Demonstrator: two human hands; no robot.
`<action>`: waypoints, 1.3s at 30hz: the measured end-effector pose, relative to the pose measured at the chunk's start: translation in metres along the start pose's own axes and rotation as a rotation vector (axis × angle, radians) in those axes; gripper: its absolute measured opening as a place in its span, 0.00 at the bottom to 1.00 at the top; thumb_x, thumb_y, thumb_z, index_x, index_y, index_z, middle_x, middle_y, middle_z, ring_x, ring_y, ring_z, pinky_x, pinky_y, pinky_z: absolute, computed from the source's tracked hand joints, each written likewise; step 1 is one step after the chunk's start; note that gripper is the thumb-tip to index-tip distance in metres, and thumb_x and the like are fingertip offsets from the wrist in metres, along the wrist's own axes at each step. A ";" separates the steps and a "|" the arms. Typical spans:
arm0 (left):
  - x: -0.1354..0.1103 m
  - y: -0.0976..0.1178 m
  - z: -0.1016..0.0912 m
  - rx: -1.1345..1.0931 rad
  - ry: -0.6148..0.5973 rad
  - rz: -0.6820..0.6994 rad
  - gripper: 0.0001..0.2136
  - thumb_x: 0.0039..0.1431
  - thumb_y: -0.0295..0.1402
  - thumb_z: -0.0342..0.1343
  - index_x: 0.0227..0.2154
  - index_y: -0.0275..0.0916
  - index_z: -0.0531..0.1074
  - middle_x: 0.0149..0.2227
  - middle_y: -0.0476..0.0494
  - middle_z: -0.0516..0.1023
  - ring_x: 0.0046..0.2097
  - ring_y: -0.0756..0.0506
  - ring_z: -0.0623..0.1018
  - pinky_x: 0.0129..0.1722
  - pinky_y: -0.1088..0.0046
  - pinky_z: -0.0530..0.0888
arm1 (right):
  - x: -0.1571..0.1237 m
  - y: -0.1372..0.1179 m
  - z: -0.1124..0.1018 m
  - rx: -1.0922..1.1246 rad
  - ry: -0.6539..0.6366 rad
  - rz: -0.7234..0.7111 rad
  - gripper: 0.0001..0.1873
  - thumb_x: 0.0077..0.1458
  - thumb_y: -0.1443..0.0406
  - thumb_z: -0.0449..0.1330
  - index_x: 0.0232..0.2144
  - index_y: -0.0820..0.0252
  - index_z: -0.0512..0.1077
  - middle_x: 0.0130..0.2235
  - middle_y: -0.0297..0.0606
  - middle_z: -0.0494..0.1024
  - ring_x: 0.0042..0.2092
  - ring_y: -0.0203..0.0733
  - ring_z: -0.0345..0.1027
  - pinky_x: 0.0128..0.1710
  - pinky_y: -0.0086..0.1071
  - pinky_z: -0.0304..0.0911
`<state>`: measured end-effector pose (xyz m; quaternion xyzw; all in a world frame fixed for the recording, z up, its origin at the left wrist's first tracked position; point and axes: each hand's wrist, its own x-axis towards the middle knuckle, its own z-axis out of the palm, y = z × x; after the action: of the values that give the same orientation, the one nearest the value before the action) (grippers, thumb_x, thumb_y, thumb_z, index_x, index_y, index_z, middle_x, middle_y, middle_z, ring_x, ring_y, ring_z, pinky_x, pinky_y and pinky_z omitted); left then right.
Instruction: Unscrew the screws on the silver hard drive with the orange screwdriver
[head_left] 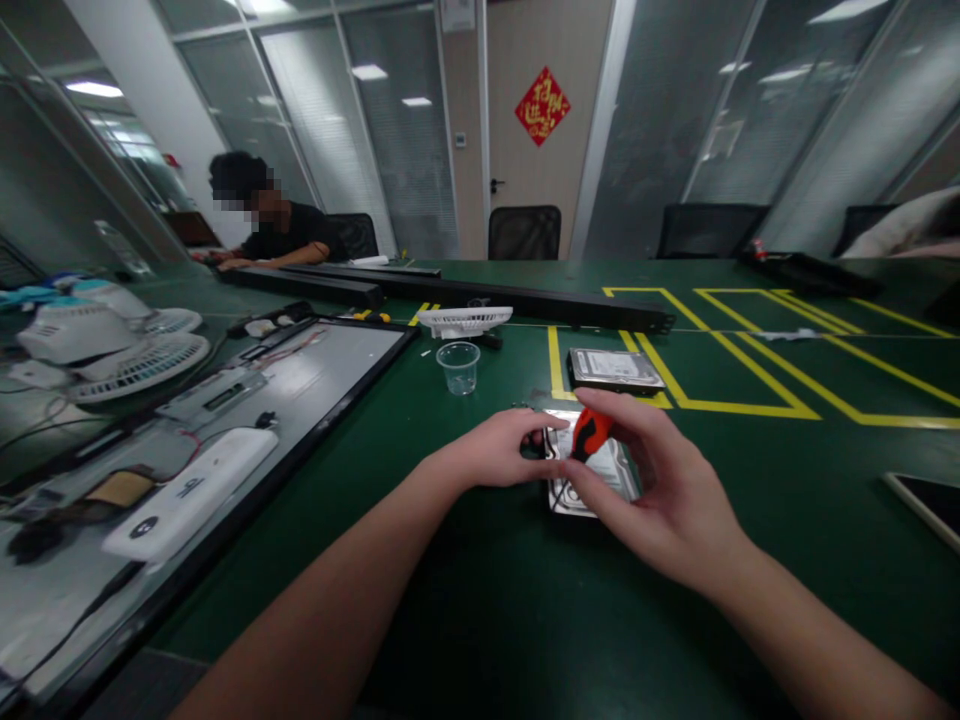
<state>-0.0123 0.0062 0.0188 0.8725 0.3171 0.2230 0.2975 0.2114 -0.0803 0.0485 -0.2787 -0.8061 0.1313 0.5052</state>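
Note:
A silver hard drive (611, 462) lies on the green table under both hands, its label side up. My right hand (667, 490) grips a red-and-black screwdriver (592, 432) by its handle. The screwdriver slants, with its thin shaft pointing down and left over the drive's near left corner. Whether its tip sits in a screw is too small to tell. My left hand (514, 450) is closed at the drive's left edge, thumb and forefinger reaching over its top. A second hard drive (615, 370) rests just beyond, near yellow tape.
A clear plastic cup (458, 370) and a white fan part (465, 320) stand beyond my left hand. To the left lies a large opened panel (360, 345). Long black bars (510, 300) cross the back. A phone (926, 508) lies right. A person (277, 225) sits far left.

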 end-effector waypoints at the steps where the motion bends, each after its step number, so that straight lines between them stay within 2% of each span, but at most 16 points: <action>1: 0.000 0.001 0.000 0.001 -0.001 -0.003 0.18 0.65 0.43 0.72 0.53 0.40 0.83 0.54 0.37 0.85 0.54 0.35 0.84 0.58 0.55 0.80 | 0.001 0.000 0.000 -0.006 0.004 -0.012 0.39 0.67 0.69 0.71 0.73 0.39 0.68 0.61 0.38 0.83 0.58 0.50 0.80 0.58 0.44 0.76; 11: 0.000 -0.005 0.003 -0.002 0.014 0.023 0.20 0.67 0.47 0.71 0.54 0.40 0.83 0.52 0.37 0.85 0.52 0.35 0.83 0.56 0.55 0.79 | -0.004 0.000 0.000 0.025 -0.012 0.060 0.37 0.69 0.69 0.67 0.74 0.41 0.67 0.62 0.41 0.83 0.58 0.52 0.82 0.61 0.48 0.78; 15: 0.001 -0.004 0.002 -0.029 0.011 0.045 0.18 0.67 0.45 0.71 0.51 0.39 0.83 0.51 0.37 0.85 0.51 0.36 0.83 0.55 0.56 0.79 | -0.002 0.002 0.000 0.034 -0.017 0.010 0.41 0.66 0.69 0.71 0.74 0.37 0.66 0.64 0.38 0.82 0.60 0.51 0.81 0.64 0.48 0.76; 18: 0.001 -0.002 0.002 -0.032 0.001 0.024 0.17 0.66 0.43 0.72 0.51 0.39 0.83 0.50 0.38 0.85 0.50 0.37 0.84 0.55 0.58 0.79 | 0.001 0.002 0.000 0.001 -0.015 -0.031 0.41 0.65 0.69 0.73 0.74 0.37 0.67 0.61 0.38 0.83 0.59 0.52 0.79 0.61 0.48 0.77; 22: 0.000 -0.001 0.001 -0.012 0.005 0.004 0.19 0.67 0.45 0.71 0.54 0.39 0.83 0.52 0.37 0.85 0.52 0.37 0.84 0.56 0.58 0.79 | 0.000 0.001 0.000 -0.005 0.006 -0.011 0.37 0.68 0.70 0.70 0.73 0.39 0.69 0.60 0.40 0.82 0.58 0.53 0.79 0.59 0.48 0.77; 28: 0.000 -0.002 0.002 -0.011 0.013 0.029 0.21 0.66 0.45 0.72 0.57 0.41 0.82 0.53 0.38 0.85 0.53 0.36 0.83 0.57 0.58 0.78 | -0.003 0.001 0.000 0.027 -0.017 0.026 0.37 0.69 0.70 0.67 0.74 0.40 0.67 0.63 0.41 0.82 0.57 0.51 0.80 0.64 0.50 0.76; 33: 0.001 0.001 0.001 0.042 0.010 -0.025 0.25 0.65 0.47 0.72 0.60 0.42 0.81 0.51 0.39 0.84 0.48 0.37 0.82 0.51 0.59 0.78 | -0.004 0.002 0.001 0.061 0.006 0.090 0.40 0.68 0.70 0.67 0.76 0.41 0.62 0.60 0.43 0.80 0.57 0.51 0.81 0.57 0.47 0.80; 39: 0.001 -0.001 0.001 0.047 -0.003 -0.038 0.28 0.65 0.51 0.71 0.62 0.42 0.80 0.50 0.38 0.83 0.47 0.36 0.82 0.49 0.59 0.78 | -0.004 0.000 0.001 0.054 0.003 0.098 0.37 0.67 0.69 0.67 0.73 0.42 0.65 0.59 0.42 0.80 0.56 0.52 0.81 0.56 0.46 0.80</action>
<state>-0.0117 0.0075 0.0178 0.8733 0.3384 0.2084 0.2817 0.2119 -0.0826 0.0455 -0.3043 -0.7869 0.1768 0.5069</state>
